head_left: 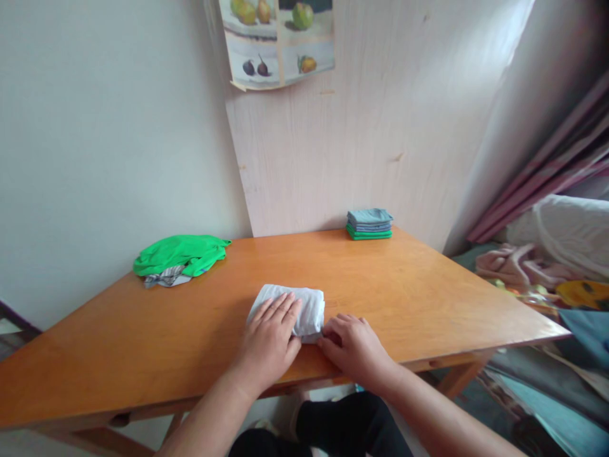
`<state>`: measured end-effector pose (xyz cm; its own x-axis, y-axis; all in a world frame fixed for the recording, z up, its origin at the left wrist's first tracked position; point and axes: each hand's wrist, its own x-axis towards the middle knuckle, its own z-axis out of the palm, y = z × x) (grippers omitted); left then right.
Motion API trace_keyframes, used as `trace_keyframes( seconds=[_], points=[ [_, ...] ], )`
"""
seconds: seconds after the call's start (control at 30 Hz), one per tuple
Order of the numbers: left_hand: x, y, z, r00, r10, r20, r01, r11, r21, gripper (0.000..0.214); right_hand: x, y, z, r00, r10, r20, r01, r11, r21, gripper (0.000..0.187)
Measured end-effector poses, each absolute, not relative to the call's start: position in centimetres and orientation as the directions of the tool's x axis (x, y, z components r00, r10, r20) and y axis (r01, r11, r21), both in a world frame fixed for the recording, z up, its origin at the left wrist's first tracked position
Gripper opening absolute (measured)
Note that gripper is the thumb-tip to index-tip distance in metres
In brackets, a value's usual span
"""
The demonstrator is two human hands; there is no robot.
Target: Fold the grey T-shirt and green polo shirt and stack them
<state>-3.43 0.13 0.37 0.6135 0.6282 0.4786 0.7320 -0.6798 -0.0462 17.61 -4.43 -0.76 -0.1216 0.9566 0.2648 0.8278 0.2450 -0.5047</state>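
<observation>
A folded light-grey cloth garment [308, 310] lies near the front edge of the wooden table [404, 285]. My left hand [269, 339] rests flat on top of it, fingers stretched out, covering its left and near part. At the garment's near right corner, my right hand [354, 348] has its fingers curled in and its thumb against them, closed on the edge of the cloth. The fold under my left palm is hidden.
At the back left of the table is a loose heap of bright green cloth [183, 254] with striped fabric [164, 277] beneath. A neat stack of folded blue-grey and green clothes [370, 223] stands at the back right, by the board [323, 158] with fruit pictures [280, 41].
</observation>
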Motion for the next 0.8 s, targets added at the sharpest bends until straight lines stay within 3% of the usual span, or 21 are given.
trace_keyframes(
  seconds=[0.13, 0.27, 0.43, 0.6, 0.8],
  points=[
    [-3.0, 0.2, -1.0, 0.584, 0.649, 0.489, 0.765, -0.641, -0.062, 0.057, 19.7, -1.7, -0.6, -0.129, 0.975, 0.181, 0.703, 0.218, -0.677, 0.02],
    [-3.4, 0.4, -1.6, 0.608, 0.635, 0.477, 0.76, -0.638, -0.121, 0.061, 20.6, 1.5, -0.3, -0.018, 0.999, -0.03, 0.568, -0.014, -0.823, 0.022],
    [-3.6, 0.3, -1.5, 0.621, 0.633, 0.463, 0.758, -0.636, -0.147, 0.063, 20.0, 3.8, 0.4, -0.058, 0.964, -0.259, 0.429, -0.211, -0.878, 0.024],
    [-3.4, -0.1, -1.0, 0.64, 0.608, 0.469, 0.735, -0.663, -0.143, 0.062, 19.7, 4.6, 0.3, -0.11, 0.951, -0.29, 0.398, -0.225, -0.889, 0.015],
    [-3.5, -0.2, -0.8, 0.674, 0.604, 0.426, 0.71, -0.689, -0.147, 0.062, 19.1, 4.8, -0.4, -0.055, 0.979, -0.196, 0.487, -0.145, -0.861, 0.015]
  ],
)
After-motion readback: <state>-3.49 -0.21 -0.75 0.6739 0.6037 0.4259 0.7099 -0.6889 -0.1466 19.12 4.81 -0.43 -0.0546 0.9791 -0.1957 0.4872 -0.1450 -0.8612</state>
